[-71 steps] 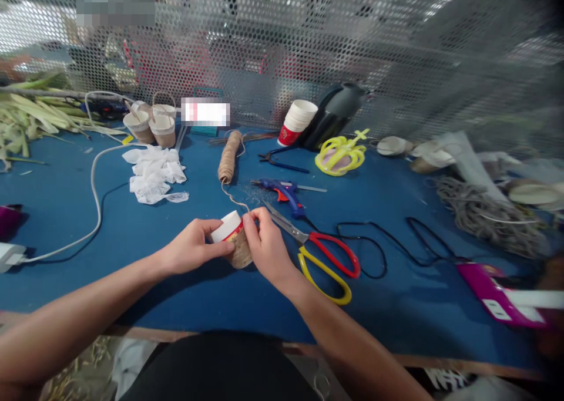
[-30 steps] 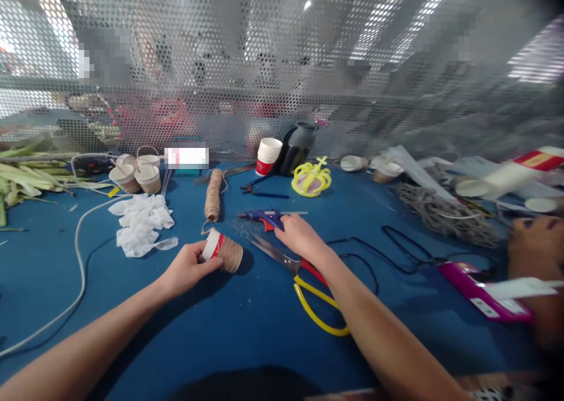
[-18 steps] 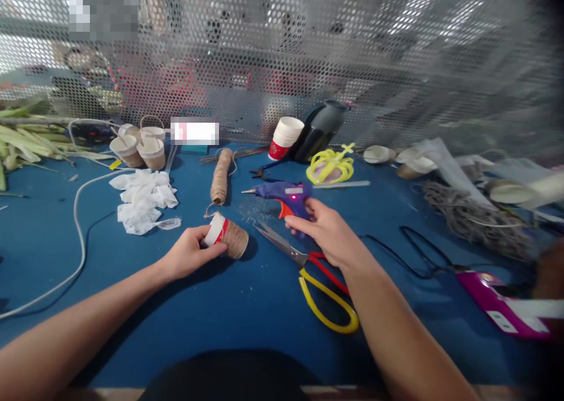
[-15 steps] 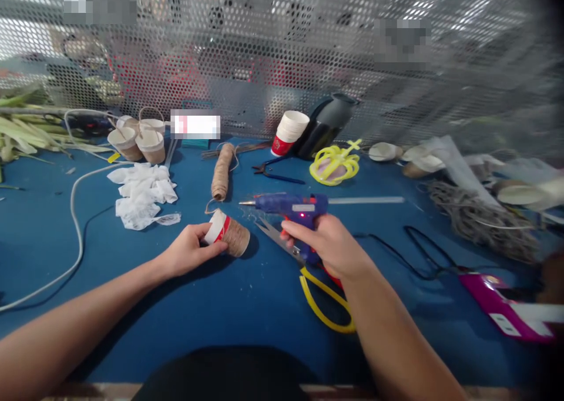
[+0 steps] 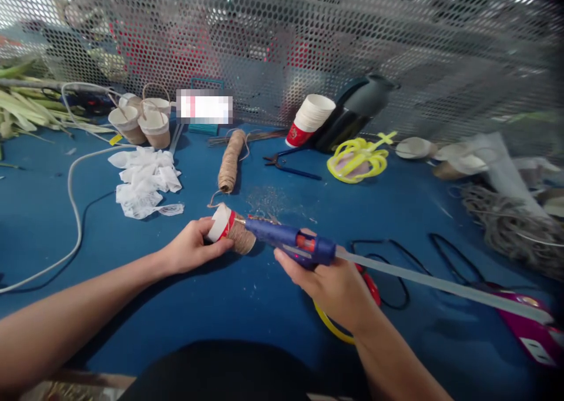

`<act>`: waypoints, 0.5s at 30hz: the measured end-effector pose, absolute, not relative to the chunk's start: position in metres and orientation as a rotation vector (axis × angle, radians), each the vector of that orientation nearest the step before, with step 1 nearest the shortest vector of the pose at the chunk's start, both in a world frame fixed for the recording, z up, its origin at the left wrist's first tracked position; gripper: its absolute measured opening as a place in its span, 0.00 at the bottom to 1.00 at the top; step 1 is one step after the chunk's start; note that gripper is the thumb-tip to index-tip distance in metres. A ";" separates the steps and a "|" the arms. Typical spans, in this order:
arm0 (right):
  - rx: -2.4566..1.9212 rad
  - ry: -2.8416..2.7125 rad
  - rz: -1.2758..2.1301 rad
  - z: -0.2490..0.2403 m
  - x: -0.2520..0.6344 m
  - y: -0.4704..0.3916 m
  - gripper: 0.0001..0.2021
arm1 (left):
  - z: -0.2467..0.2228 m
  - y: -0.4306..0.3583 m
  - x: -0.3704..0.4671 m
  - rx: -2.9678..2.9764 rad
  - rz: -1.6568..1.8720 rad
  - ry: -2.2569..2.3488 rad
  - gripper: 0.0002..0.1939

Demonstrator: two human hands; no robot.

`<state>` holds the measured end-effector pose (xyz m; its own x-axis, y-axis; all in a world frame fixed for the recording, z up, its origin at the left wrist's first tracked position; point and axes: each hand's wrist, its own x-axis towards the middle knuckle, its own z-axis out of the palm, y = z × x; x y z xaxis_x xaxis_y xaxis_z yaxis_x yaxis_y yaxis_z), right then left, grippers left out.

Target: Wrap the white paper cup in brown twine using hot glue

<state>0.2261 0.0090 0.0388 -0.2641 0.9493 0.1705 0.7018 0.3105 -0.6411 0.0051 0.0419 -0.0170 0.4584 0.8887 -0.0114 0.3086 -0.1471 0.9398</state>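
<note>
Your left hand (image 5: 196, 247) pinches the twine-wrapped cup (image 5: 237, 235) between thumb and fingers, near its rim, tilted presumably to present its side. Your right hand (image 5: 335, 286) is closed around the glue gun (image 5: 277, 238), aiming its nozzle (image 5: 240, 221) just past the left fingers; contact is unclear. Beyond those fingers lies the twine roll (image 5: 231, 163), likely leaving its strand (image 5: 213, 204) slack.

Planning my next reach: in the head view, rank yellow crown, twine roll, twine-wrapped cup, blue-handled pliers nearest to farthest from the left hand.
1. Twine-wrapped cup, in the left hand
2. Twine roll, beyond the cup
3. Blue-handled pliers, right of the roll
4. Yellow crown, farther right
</note>
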 end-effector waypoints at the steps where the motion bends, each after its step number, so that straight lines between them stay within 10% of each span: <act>1: -1.450 -2.063 0.602 0.039 0.226 0.009 0.04 | -0.017 0.042 0.005 1.692 0.716 1.041 0.13; 15: -1.464 -2.170 0.643 0.050 0.222 0.005 0.04 | -0.013 0.041 0.004 1.652 0.714 0.963 0.17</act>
